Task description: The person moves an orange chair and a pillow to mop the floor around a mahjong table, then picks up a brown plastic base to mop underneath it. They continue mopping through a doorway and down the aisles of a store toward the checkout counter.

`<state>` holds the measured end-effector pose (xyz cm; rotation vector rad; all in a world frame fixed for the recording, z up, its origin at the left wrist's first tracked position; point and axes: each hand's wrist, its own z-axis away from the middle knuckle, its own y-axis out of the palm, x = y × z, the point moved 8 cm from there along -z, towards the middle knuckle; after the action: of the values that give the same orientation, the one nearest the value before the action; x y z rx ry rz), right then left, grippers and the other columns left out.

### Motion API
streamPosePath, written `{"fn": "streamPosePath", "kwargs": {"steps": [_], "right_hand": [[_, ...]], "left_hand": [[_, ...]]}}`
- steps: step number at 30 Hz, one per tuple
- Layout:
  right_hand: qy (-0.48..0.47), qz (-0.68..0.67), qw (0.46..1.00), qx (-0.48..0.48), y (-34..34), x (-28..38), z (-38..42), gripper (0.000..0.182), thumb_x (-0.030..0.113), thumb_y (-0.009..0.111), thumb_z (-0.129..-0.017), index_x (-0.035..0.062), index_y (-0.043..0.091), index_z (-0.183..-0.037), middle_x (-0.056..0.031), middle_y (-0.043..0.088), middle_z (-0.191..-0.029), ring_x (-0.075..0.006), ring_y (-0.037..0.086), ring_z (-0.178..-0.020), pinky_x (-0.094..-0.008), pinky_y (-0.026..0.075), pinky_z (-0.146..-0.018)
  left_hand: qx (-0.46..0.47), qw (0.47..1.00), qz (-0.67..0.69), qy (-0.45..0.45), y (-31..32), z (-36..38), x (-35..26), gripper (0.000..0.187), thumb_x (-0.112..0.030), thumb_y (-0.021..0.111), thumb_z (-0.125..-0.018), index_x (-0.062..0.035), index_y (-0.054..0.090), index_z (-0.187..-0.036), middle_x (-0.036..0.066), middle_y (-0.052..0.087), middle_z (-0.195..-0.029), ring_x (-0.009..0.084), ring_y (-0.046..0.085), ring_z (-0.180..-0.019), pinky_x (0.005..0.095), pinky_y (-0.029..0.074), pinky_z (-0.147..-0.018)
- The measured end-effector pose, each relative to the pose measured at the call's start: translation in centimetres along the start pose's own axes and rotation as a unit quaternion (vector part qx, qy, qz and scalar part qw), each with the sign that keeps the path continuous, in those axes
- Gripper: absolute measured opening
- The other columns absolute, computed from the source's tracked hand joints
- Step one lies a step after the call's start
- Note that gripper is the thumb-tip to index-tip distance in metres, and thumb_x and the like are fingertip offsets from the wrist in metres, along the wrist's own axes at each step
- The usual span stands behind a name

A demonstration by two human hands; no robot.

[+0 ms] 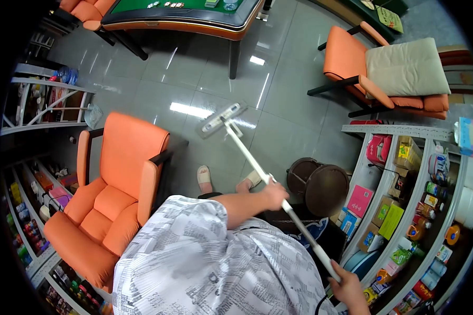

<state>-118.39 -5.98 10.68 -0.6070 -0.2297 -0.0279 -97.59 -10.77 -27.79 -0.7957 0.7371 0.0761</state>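
A flat mop (246, 151) with a long white pole slants across the view, its rectangular head (219, 121) on the shiny grey tile floor. My left hand (275, 195) is wrapped round the middle of the pole. Lower right, near the pole's upper end, my right hand (348, 283) also grips it. Both of my feet, in light slippers (203, 175), stand behind the mop head. Close to my left hand is a dark brown round stool (327, 190), which looks tipped or stacked against another round piece.
An orange armchair (123, 157) stands at left, another orange chair (347, 55) with a pale cushion (404, 68) at upper right. A green-topped table (184, 21) is ahead. Shelves (425, 178) packed with goods line the right; more racks (42, 123) stand left.
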Motion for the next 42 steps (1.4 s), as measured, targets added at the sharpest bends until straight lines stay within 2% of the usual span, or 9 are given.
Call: {"fn": "streamPosePath", "kwargs": {"steps": [1, 6, 11, 20, 22, 29, 30, 35, 42], "right_hand": [[0.032, -0.009, 0.999, -0.001, 0.9, 1.1, -2.2, 0.072, 0.017, 0.081, -0.086, 0.0246, 0.057, -0.154, -0.0262, 0.070, -0.091, -0.0440, 0.071, -0.078, -0.0466, 0.058, -0.075], [-0.058, -0.009, 0.998, 0.005, 3.3, 6.0, -11.6, 0.071, 0.017, 0.077, -0.090, 0.0261, 0.053, -0.156, -0.0234, 0.070, -0.093, -0.0424, 0.071, -0.086, -0.0476, 0.057, -0.080], [-0.062, 0.011, 0.998, -0.006, 2.6, 4.0, -12.0, 0.071, 0.017, 0.077, -0.090, 0.0285, 0.053, -0.156, -0.0223, 0.071, -0.094, -0.0414, 0.071, -0.087, -0.0474, 0.057, -0.081], [0.079, -0.078, 0.993, 0.033, 0.7, -7.0, 2.3, 0.073, 0.010, 0.079, -0.083, 0.0205, 0.059, -0.152, -0.0236, 0.072, -0.089, -0.0436, 0.071, -0.080, -0.0482, 0.058, -0.077], [0.195, -0.125, 0.968, 0.096, 1.0, -8.9, 7.2, 0.054, 0.008, 0.068, -0.096, 0.0115, 0.061, -0.149, -0.0292, 0.072, -0.119, -0.0419, 0.073, -0.107, -0.0440, 0.057, -0.090], [0.261, -0.214, 0.941, -0.014, -0.3, -11.6, 14.8, 0.050, 0.012, 0.065, -0.102, 0.0090, 0.059, -0.152, -0.0169, 0.076, -0.122, -0.0188, 0.070, -0.105, -0.0344, 0.056, -0.091], [0.266, -0.217, 0.939, -0.030, 0.0, -12.2, 14.8, 0.050, 0.013, 0.065, -0.103, 0.0087, 0.058, -0.152, -0.0154, 0.076, -0.122, -0.0167, 0.069, -0.105, -0.0334, 0.056, -0.091], [0.155, -0.042, 0.983, -0.087, -3.7, -6.9, 6.2, 0.057, 0.013, 0.070, -0.094, 0.0192, 0.062, -0.149, -0.0318, 0.068, -0.089, -0.0537, 0.064, -0.084, -0.0539, 0.054, -0.072], [-0.009, 0.182, 0.973, -0.145, -9.5, -0.9, -6.9, 0.072, 0.006, 0.073, -0.084, 0.0099, 0.055, -0.154, -0.0181, 0.065, -0.080, -0.0384, 0.068, -0.071, -0.0491, 0.055, -0.067]], "left_hand": [[-0.031, 0.999, -0.016, -0.024, -0.6, 0.6, 2.9, 0.033, -0.026, 0.072, -0.084, -0.0213, 0.077, -0.116, 0.008, 0.073, -0.119, 0.0308, 0.064, -0.124, 0.0781, 0.031, -0.114], [-0.025, 0.985, -0.034, -0.169, -3.3, 1.9, 15.6, 0.039, -0.019, 0.066, -0.090, -0.0216, 0.073, -0.128, 0.009, 0.066, -0.135, 0.0292, 0.053, -0.138, 0.0659, 0.031, -0.121], [-0.026, 0.976, 0.039, -0.210, -2.5, 0.5, 15.2, 0.038, -0.019, 0.068, -0.090, -0.0194, 0.072, -0.128, 0.008, 0.063, -0.138, 0.0286, 0.049, -0.141, 0.0536, 0.041, -0.118], [0.081, 0.996, 0.016, -0.030, 5.2, -2.7, -5.3, 0.032, -0.025, 0.072, -0.085, -0.0174, 0.075, -0.116, 0.013, 0.070, -0.118, 0.0337, 0.063, -0.120, 0.0514, 0.060, -0.094], [0.112, 0.993, 0.022, 0.007, 9.7, -4.6, -10.1, 0.029, -0.026, 0.073, -0.085, -0.0174, 0.078, -0.112, 0.010, 0.072, -0.118, 0.0341, 0.064, -0.117, 0.0536, 0.060, -0.094], [0.144, 0.975, 0.035, 0.164, 8.0, -10.2, -21.5, 0.032, -0.024, 0.083, -0.077, -0.0176, 0.080, -0.108, 0.009, 0.074, -0.108, 0.0360, 0.067, -0.110, 0.0515, 0.058, -0.090], [0.146, 0.977, 0.039, 0.154, 6.8, -11.1, -21.3, 0.032, -0.026, 0.084, -0.076, -0.0182, 0.079, -0.106, 0.009, 0.073, -0.107, 0.0350, 0.066, -0.110, 0.0526, 0.059, -0.087], [-0.012, 0.992, 0.032, 0.123, -0.5, -16.1, -14.2, 0.029, -0.022, 0.079, -0.079, -0.0162, 0.075, -0.108, 0.008, 0.068, -0.114, 0.0313, 0.061, -0.118, 0.0503, 0.061, -0.088], [-0.186, 0.982, 0.027, -0.017, -12.4, -19.8, -0.7, 0.033, -0.019, 0.074, -0.082, -0.0156, 0.071, -0.115, 0.008, 0.065, -0.120, 0.0298, 0.058, -0.127, 0.0473, 0.054, -0.100]]}}
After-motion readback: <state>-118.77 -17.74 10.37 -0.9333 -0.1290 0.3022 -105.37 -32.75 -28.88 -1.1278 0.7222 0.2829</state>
